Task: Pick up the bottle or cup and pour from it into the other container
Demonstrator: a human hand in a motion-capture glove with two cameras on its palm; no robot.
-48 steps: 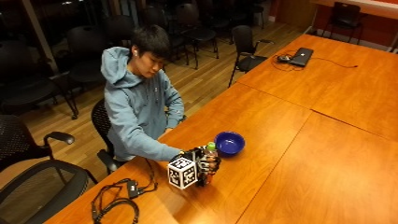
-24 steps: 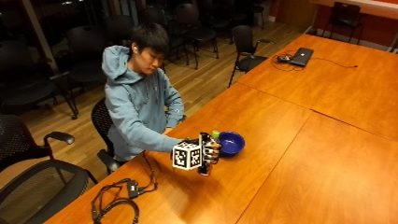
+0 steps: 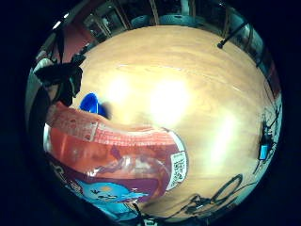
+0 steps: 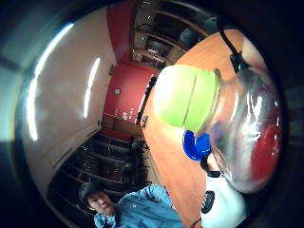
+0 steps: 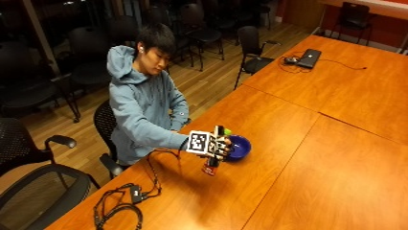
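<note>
A person seated at a long wooden table [image 5: 300, 158] holds 1 bottle [image 5: 212, 163] lifted above the tabletop in the gloved right hand [image 5: 220, 146]. The fingers are curled round the bottle's middle. Its long axis is tilted, with the green cap [image 4: 185, 97] uppermost and leaning toward the blue bowl [image 5: 238, 146], and its base angled back down. The bowl sits on the table just beside the hand.
</note>
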